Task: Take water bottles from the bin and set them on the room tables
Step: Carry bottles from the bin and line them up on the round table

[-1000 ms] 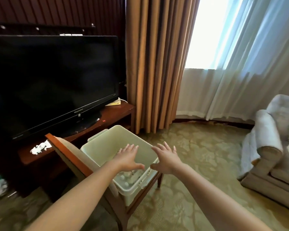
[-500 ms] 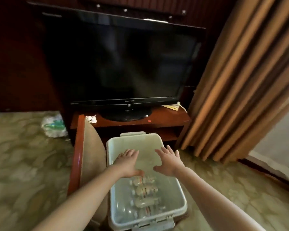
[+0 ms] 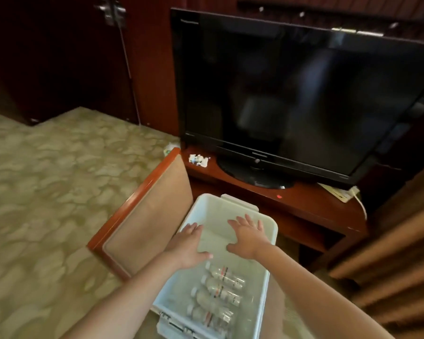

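A pale plastic bin (image 3: 269,260) rests on a chair seat just below me. Several clear water bottles (image 3: 220,289) lie side by side in its near half, caps pointing left. My left hand (image 3: 189,243) hovers palm down over the bin's left side, fingers straight and holding nothing. My right hand (image 3: 247,237) is spread flat above the bin's middle, also holding nothing. Both hands are beyond the bottles and not touching them.
The chair's upholstered back with a red wood frame (image 3: 142,216) stands left of the bin. Beyond is a red-brown TV table (image 3: 316,206) with a large black TV (image 3: 291,94), crumpled paper (image 3: 198,159) and a card (image 3: 338,193). Brown curtains (image 3: 402,253) hang right; patterned carpet (image 3: 47,204) lies left.
The view swung left, away from the window and armchair, and down over the bin, so the bottles now show. Both hands stay spread above the bin.
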A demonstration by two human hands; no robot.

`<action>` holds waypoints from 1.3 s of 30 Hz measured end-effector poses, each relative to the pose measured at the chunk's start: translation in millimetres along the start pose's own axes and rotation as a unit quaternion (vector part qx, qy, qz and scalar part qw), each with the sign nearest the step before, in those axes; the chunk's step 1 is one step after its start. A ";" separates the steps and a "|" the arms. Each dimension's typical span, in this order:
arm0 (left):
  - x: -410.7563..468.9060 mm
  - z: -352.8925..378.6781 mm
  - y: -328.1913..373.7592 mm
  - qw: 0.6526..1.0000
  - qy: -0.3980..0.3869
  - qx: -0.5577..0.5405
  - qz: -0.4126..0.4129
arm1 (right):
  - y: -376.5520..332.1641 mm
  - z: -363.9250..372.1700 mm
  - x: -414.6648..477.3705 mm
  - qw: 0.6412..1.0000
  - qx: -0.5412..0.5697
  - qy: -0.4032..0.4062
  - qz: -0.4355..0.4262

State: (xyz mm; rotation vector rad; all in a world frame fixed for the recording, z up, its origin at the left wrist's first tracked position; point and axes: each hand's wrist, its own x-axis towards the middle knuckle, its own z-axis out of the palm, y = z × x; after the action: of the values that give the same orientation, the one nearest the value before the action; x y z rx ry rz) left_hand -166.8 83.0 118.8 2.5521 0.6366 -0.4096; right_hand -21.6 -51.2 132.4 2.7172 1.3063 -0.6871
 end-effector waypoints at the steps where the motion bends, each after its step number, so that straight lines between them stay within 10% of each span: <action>1: -4.6 2.9 0.7 1.000 0.008 -0.014 -0.011 | 0.9 1.7 0.7 1.000 0.000 0.005 -0.011; 14: -42.9 67.4 9.8 0.983 0.024 -0.139 -0.120 | 19.8 47.9 -5.5 0.995 -0.020 -0.056 -0.086; 39: 156.8 234.6 -28.8 0.911 -0.058 -0.250 -0.324 | 106.9 212.5 221.5 0.960 -0.021 -0.236 -0.147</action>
State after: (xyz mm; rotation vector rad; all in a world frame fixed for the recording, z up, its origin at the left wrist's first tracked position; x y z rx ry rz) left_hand -87.8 42.1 -150.5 1.7716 1.3488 -0.5264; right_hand 101.0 -7.0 -165.3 2.1430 1.5701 -1.2215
